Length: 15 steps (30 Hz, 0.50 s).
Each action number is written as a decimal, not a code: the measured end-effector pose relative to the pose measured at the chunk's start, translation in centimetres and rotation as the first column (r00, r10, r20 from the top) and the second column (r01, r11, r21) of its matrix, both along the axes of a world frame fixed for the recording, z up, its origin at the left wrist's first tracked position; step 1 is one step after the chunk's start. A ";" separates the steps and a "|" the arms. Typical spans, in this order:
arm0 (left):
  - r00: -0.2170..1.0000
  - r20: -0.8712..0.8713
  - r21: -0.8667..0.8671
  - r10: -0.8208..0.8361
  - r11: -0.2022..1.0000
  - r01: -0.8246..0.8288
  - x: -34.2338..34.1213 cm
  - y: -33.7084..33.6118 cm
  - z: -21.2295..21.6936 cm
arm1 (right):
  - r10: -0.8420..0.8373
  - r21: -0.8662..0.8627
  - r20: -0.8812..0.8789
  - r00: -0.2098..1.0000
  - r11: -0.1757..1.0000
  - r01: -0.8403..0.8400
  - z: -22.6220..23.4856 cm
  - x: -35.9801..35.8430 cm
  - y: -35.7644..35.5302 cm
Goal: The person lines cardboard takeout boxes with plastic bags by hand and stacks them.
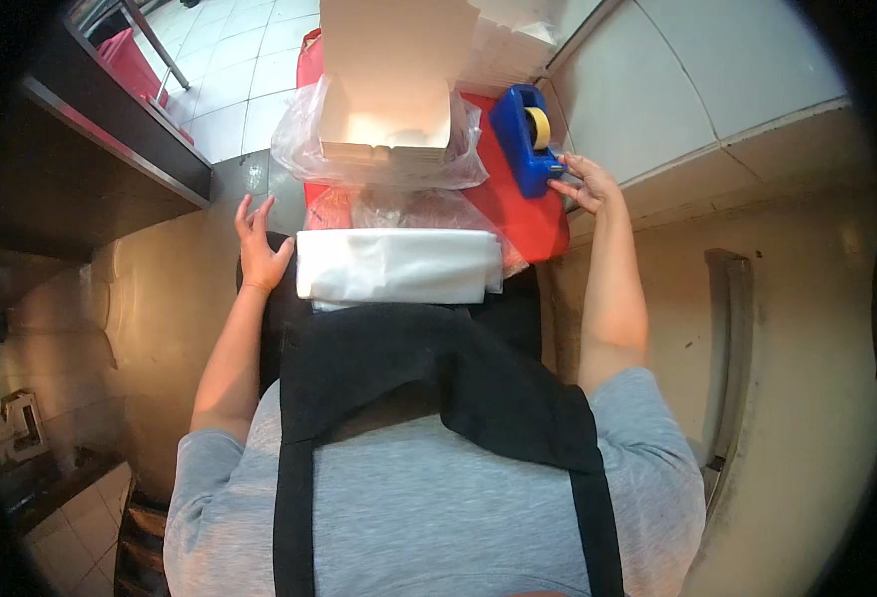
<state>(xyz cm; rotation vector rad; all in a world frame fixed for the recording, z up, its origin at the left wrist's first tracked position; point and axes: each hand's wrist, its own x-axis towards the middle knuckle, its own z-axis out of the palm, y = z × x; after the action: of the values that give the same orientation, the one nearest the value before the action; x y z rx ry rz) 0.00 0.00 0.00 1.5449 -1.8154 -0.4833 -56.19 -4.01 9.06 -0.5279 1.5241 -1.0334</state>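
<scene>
At the right, a blue tape dispenser [514, 127] with a yellowish roll stands on a red surface [506, 211]. The fingers of my right hand [587, 184] close round its near, cutter end; whether a strip of tape is between them I cannot make out. My left hand [261, 249] is open, its fingers spread, just left of a folded stack of white plastic [398, 267]. That stack lies in front of my lap, holding flat. Beyond it, an open white cardboard box [349, 111] with a raised lid sits in a clear plastic bag [299, 139].
Further crumpled clear plastic [408, 209] lies between box and white stack. More white cardboard [513, 55] stands behind on the right. A tiled wall [727, 60] closes off the right side. A dark counter [110, 169] and a pink bin [128, 62] are at the left.
</scene>
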 end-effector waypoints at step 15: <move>0.995 0.097 -0.038 -0.029 0.999 0.033 -0.1 0.4 0.2 | -0.099 -0.169 0.040 0.994 0.980 0.105 -4.6 0.2 4.8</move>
<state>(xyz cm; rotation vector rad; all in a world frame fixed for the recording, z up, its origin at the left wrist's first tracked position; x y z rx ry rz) -0.08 0.41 0.18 1.5385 -1.9133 -0.3908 -56.00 0.79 4.44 -0.5538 1.4547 -1.2542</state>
